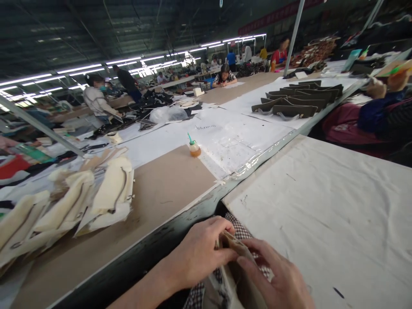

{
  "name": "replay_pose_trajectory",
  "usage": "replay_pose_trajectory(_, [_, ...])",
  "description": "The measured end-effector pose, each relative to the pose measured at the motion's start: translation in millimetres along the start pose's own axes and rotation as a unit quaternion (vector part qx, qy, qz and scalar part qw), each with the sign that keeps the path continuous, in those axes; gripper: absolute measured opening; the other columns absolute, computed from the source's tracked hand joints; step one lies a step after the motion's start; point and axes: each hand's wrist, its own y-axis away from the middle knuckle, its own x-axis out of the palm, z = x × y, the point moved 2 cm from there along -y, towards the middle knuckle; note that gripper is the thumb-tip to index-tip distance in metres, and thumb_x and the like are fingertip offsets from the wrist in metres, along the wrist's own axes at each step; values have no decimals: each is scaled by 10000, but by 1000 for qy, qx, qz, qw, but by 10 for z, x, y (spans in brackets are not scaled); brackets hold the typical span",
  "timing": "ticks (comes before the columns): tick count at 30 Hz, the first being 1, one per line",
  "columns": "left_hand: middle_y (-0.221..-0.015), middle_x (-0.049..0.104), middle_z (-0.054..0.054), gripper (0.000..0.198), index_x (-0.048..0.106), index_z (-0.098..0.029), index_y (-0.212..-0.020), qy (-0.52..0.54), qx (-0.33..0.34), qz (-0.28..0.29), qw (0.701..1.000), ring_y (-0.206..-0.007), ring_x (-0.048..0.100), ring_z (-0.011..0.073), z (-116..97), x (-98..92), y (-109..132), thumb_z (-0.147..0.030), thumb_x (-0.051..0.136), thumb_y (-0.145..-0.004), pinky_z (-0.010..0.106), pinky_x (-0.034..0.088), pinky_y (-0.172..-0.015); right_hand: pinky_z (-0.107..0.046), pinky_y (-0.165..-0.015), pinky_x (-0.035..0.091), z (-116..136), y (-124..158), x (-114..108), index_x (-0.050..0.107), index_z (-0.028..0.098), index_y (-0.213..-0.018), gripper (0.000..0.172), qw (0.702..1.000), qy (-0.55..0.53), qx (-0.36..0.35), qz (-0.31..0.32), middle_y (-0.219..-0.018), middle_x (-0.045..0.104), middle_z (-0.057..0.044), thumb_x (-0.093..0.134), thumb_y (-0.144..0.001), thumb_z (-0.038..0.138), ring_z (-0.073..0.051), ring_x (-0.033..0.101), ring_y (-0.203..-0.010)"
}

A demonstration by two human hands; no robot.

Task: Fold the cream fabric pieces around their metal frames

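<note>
A tan and off-white fabric piece [242,281], folded like a bag or pouch, lies over my lap at the table's edge. My left hand [204,253] pinches its upper left edge, thumb inside and fingers outside. On the other side, my right hand [273,272] grips the facing edge, its thumb near the left thumb. Both hands are closed on the same piece, whose lower part runs out of the picture. Checkered cloth [240,227] shows behind and beneath it.
A small glue bottle [195,149] with a green nozzle stands on brown board [174,184]. Cream fabric pieces [111,184] lie at left, dark folded pieces [292,107] at back right. A white-covered table [337,206] is at my right; a co-worker's sleeve [370,113] is beyond it.
</note>
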Motion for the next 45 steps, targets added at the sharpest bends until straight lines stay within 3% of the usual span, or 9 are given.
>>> replay_pose_trajectory(3, [-822,649,-39,59,643,-189,-868,36,-12,14,999,-774,583,142,7,-29,-11,-204,690,-835,229,426,-703,-234,-818,572,25,-66,-10,670,280,-1074,214,998,-34,-43,14,-1112,693,-30,527,-963,394,-183,676,-965])
replay_pose_trajectory(5, [-808,651,-38,16,639,-182,-860,64,-7,22,998,-758,584,136,18,-20,-32,-178,644,-846,217,428,-689,-241,-860,561,12,-90,-9,667,257,-1072,208,997,-62,-37,30,-1121,690,-46,519,-972,364,-191,664,-1011])
replay_pose_trajectory(11, [-857,637,-41,191,596,-199,-919,52,46,13,998,-795,585,132,62,19,-72,-46,607,-807,210,440,-735,-207,-872,561,-53,-94,-14,611,259,-1041,120,995,-98,15,21,-1092,705,-8,565,-954,327,-151,703,-937])
replay_pose_trajectory(14, [-897,628,-33,189,590,-204,-921,15,113,20,993,-842,583,132,70,18,-85,-40,619,-832,211,438,-769,-208,-857,566,-39,-103,-44,571,244,-980,42,998,-45,-51,18,-1106,689,-29,532,-969,254,-149,693,-952])
replay_pose_trajectory(16, [-929,623,-27,176,582,-204,-914,-4,148,28,989,-876,587,135,82,22,-97,-48,629,-848,212,440,-796,-209,-866,562,-24,-115,-71,559,236,-991,76,994,1,-105,22,-1136,667,-53,493,-980,199,-154,676,-1010])
replay_pose_trajectory(27, [-949,647,-5,161,588,-182,-838,-31,194,-14,980,-851,619,142,120,93,-109,-31,642,-828,223,477,-781,-232,-827,588,40,-165,-220,647,219,-1038,214,968,149,-202,5,-1196,657,-94,471,-961,124,-175,687,-1013])
replay_pose_trajectory(33, [-991,657,12,144,624,-178,-837,-27,209,-22,977,-859,633,147,147,74,-78,-34,624,-833,225,486,-779,-249,-886,578,89,-196,-184,689,205,-1006,208,974,110,-200,8,-1206,662,-92,517,-934,113,-189,672,-1060])
replay_pose_trajectory(38, [-926,648,1,148,606,-183,-875,3,184,-23,983,-839,627,147,154,67,-87,-63,674,-821,230,489,-784,-199,-911,552,122,-214,-154,673,222,-1091,278,982,42,-182,39,-1195,662,-66,480,-942,87,-157,662,-1078])
replay_pose_trajectory(45, [-900,647,-10,194,616,-189,-848,4,159,-23,987,-821,619,149,124,98,-120,-21,686,-780,230,493,-778,-259,-901,576,59,-182,-143,686,214,-1052,241,986,49,-156,32,-1210,655,-101,477,-961,135,-193,665,-1074])
